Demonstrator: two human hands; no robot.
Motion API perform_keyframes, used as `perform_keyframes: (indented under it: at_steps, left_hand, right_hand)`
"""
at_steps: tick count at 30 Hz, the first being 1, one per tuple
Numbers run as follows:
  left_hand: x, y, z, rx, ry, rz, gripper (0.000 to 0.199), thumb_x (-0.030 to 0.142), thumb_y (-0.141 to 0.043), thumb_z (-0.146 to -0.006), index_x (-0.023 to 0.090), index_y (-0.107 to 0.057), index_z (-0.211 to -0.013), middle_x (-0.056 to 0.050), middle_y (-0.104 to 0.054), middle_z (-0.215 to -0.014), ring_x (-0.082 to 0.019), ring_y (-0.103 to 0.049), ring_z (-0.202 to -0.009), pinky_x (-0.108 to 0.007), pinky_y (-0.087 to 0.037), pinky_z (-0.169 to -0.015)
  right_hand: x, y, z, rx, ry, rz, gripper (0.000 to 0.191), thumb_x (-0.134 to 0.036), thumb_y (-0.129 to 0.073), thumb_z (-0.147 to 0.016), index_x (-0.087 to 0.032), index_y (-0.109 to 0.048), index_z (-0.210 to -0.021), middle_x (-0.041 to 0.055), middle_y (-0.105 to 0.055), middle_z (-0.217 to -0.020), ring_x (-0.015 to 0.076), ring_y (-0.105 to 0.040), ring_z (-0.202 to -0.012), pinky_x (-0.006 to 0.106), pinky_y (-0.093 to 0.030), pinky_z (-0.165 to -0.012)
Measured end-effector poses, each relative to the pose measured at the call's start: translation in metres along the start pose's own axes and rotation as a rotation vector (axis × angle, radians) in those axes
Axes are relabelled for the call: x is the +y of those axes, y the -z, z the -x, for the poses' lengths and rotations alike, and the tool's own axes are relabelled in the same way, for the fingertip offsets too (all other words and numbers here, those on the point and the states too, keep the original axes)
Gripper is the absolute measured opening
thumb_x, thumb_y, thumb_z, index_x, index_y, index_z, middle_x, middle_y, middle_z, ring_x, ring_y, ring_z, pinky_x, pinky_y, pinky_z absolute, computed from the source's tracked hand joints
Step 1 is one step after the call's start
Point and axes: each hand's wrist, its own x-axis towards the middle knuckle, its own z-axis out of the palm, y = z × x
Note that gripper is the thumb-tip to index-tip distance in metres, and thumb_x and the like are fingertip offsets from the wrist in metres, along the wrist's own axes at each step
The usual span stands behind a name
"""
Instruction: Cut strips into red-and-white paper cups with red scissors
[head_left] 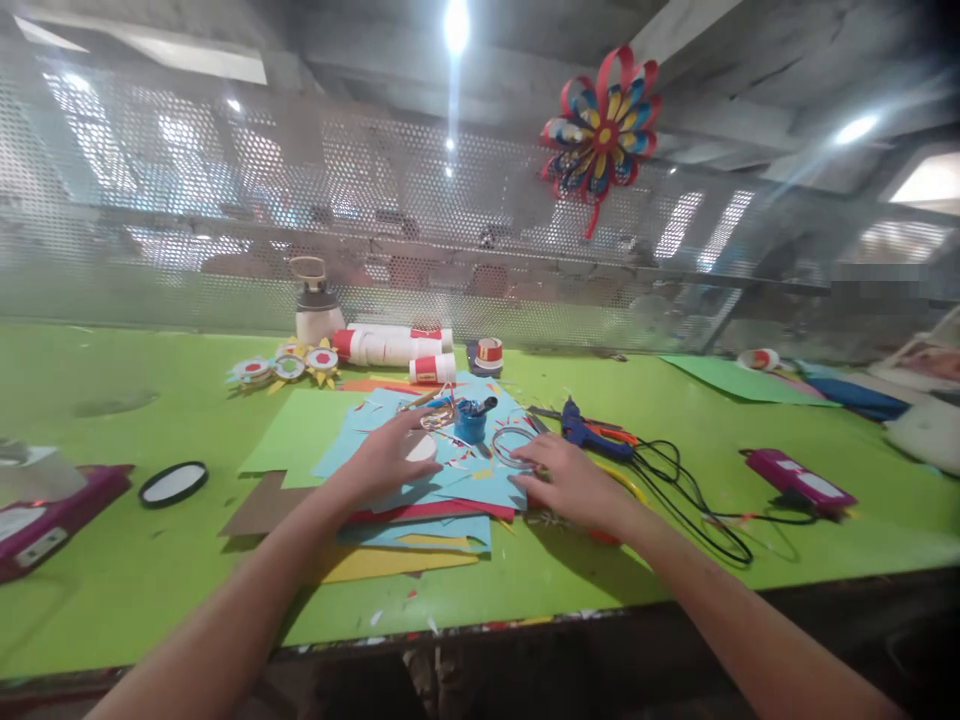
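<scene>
My left hand (pixel 386 462) curls around a small white round piece (pixel 420 447), with the thumb and fingers at its edges. My right hand (pixel 574 485) has its fingers apart, their tips at the near edge of a clear ring (pixel 512 447) that looks like a tape roll. Between the hands stands a small blue container (pixel 471 424) with a dark pen-like thing in it. Light blue paper sheets (pixel 480 485) with cut scraps lie beneath. Beside my right hand are a blue glue gun (pixel 592 432) and orange-handled scissors (pixel 616 434), partly overlapped.
White and red paper cups (pixel 397 347) lie stacked sideways at the back, near yellow-petalled paper flowers (pixel 289 365). Purple power strips (pixel 799 480) sit at both sides, with a black cord (pixel 697 500) looping rightward. A black-rimmed disc (pixel 173 484) lies left. A paper flower (pixel 606 135) hangs on the mesh.
</scene>
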Motion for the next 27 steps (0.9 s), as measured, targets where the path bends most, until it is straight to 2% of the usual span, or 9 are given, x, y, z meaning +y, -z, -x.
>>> perform_keyframes:
  at_steps: [2, 4, 7, 12, 16, 20, 23, 27]
  left_hand:
    - [0.0, -0.004, -0.002, 0.001, 0.064, 0.091, 0.067, 0.048, -0.062, -0.076, 0.019, -0.046, -0.134, -0.011, -0.06, -0.128, -0.028, -0.057, -0.116, -0.041, -0.045, -0.097]
    - [-0.001, -0.009, -0.002, 0.015, 0.057, 0.075, 0.063, 0.048, -0.061, -0.077, 0.016, -0.05, -0.131, -0.012, -0.06, -0.128, -0.027, -0.056, -0.116, -0.039, -0.044, -0.097]
    - [-0.005, -0.014, 0.001, 0.038, -0.025, -0.121, 0.061, 0.042, -0.066, -0.074, 0.015, -0.054, -0.128, -0.015, -0.059, -0.126, -0.03, -0.053, -0.117, -0.041, -0.04, -0.1]
    - [-0.006, -0.013, 0.006, -0.007, -0.029, -0.304, 0.06, 0.037, -0.066, -0.074, 0.018, -0.054, -0.129, -0.014, -0.062, -0.111, -0.031, -0.055, -0.106, -0.044, -0.044, -0.092]
    - [-0.001, -0.01, 0.007, -0.022, -0.051, -0.271, 0.057, 0.039, -0.061, -0.077, 0.018, -0.053, -0.13, -0.015, -0.059, -0.111, -0.029, -0.057, -0.102, -0.044, -0.045, -0.09]
    - [0.003, -0.007, 0.008, -0.049, -0.061, -0.242, 0.053, 0.035, -0.055, -0.079, 0.017, -0.055, -0.128, -0.015, -0.058, -0.113, -0.029, -0.058, -0.101, -0.045, -0.045, -0.091]
    - [0.003, -0.005, 0.008, -0.084, -0.071, -0.248, 0.051, 0.029, -0.053, -0.078, 0.016, -0.055, -0.128, -0.015, -0.058, -0.115, -0.028, -0.058, -0.103, -0.044, -0.045, -0.093]
    - [0.0, -0.004, 0.009, -0.12, -0.139, -0.237, 0.039, 0.024, -0.05, -0.081, 0.017, -0.059, -0.119, -0.013, -0.06, -0.114, -0.028, -0.057, -0.106, -0.041, -0.045, -0.093]
  right_hand:
    - [0.002, 0.001, -0.012, 0.026, -0.019, -0.026, 0.024, -0.026, -0.06, -0.085, -0.013, -0.071, -0.102, 0.0113, -0.07, -0.095, 0.0226, -0.062, -0.087, 0.037, -0.049, -0.083]
    - [0.004, 0.001, -0.023, 0.052, -0.041, -0.06, 0.022, -0.026, -0.06, -0.084, -0.014, -0.072, -0.099, 0.0091, -0.071, -0.089, 0.0193, -0.063, -0.077, 0.032, -0.05, -0.075]
    - [0.009, -0.002, -0.034, 0.103, -0.076, -0.101, 0.021, -0.026, -0.058, -0.084, -0.016, -0.074, -0.092, 0.0066, -0.074, -0.085, 0.0171, -0.064, -0.07, 0.029, -0.051, -0.069]
    - [0.026, 0.002, -0.041, 0.226, -0.162, -0.128, 0.023, -0.029, -0.056, -0.081, -0.016, -0.074, -0.085, 0.0057, -0.075, -0.078, 0.0186, -0.067, -0.066, 0.03, -0.053, -0.065]
    - [0.04, 0.028, -0.046, 0.291, -0.243, -0.12, 0.021, -0.029, -0.057, -0.078, -0.017, -0.074, -0.079, 0.005, -0.076, -0.076, 0.0204, -0.069, -0.068, 0.031, -0.053, -0.067]
    - [0.062, 0.062, -0.055, 0.334, -0.369, -0.114, 0.021, -0.027, -0.056, -0.083, -0.014, -0.072, -0.087, 0.0056, -0.073, -0.075, 0.0193, -0.067, -0.07, 0.03, -0.053, -0.065]
    - [0.083, 0.08, -0.07, 0.288, -0.477, -0.128, 0.021, -0.027, -0.054, -0.09, -0.012, -0.067, -0.096, 0.0047, -0.069, -0.079, 0.0156, -0.066, -0.069, 0.029, -0.054, -0.064]
    - [0.106, 0.091, -0.106, 0.165, -0.581, -0.141, 0.026, -0.031, -0.056, -0.093, -0.014, -0.059, -0.112, 0.0064, -0.064, -0.105, 0.0168, -0.065, -0.085, 0.035, -0.055, -0.073]
